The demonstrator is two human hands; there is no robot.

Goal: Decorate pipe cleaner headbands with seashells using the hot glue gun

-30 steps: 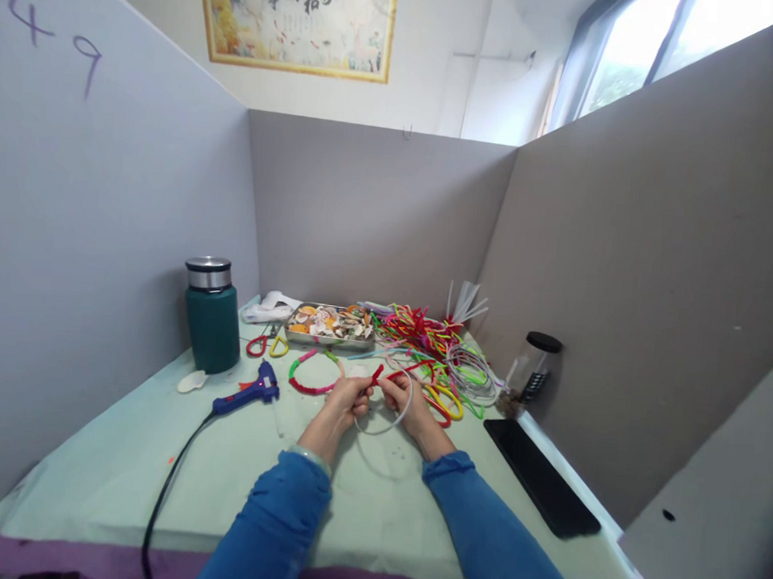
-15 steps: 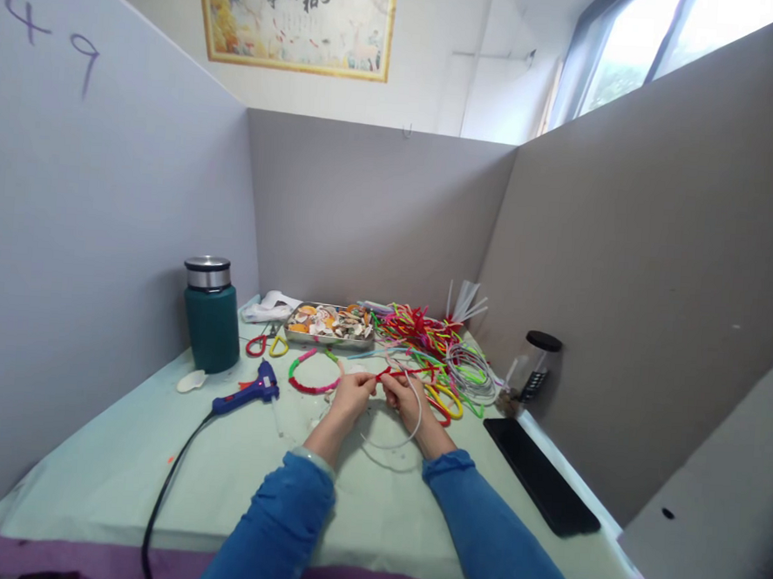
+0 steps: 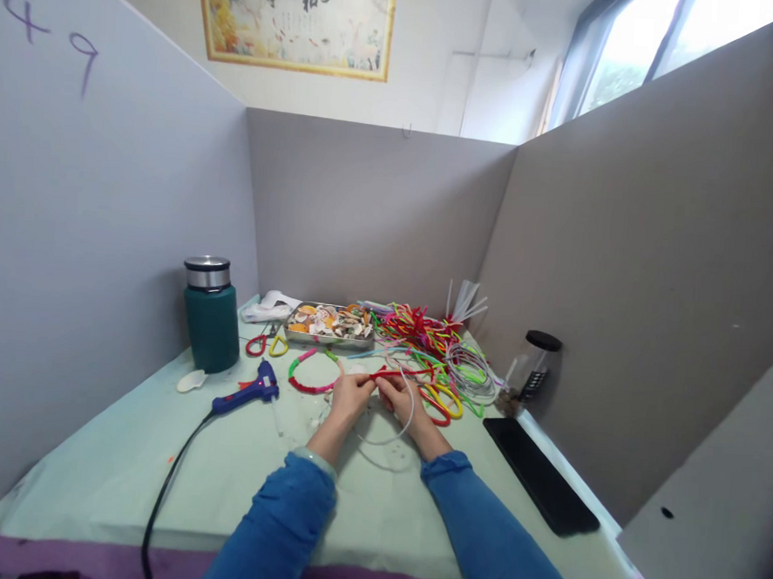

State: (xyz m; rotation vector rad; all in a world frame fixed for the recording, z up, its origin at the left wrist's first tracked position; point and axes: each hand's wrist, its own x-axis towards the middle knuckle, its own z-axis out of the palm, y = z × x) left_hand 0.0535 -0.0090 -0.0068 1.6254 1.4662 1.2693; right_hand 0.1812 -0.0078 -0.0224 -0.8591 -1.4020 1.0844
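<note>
Close together over the table, my left hand (image 3: 352,394) and my right hand (image 3: 403,397) pinch a red pipe cleaner (image 3: 414,374) between their fingertips. Its longer end sticks out to the right, past my right hand. A thin white wire loop (image 3: 399,434) hangs around the front of my right hand; where its ends are held is hidden by my fingers. Left of my hands lies a ring wrapped in coloured pipe cleaner (image 3: 293,375), pink, green and red. Scissors with red and yellow handles (image 3: 453,404) lie just right of my right hand.
A blue glue gun (image 3: 249,395) with a black cord lies on the left, near a green bottle (image 3: 211,327). Behind are a metal tray (image 3: 327,342) of shells and a heap of pipe cleaners (image 3: 420,328). Coiled wire (image 3: 471,373), a jar (image 3: 533,373) and a black slab (image 3: 542,478) are right.
My hands have drawn closer together, the left one turning palm down. The red pipe cleaner now lies flatter and stretches right, and the white loop has shifted slightly.
</note>
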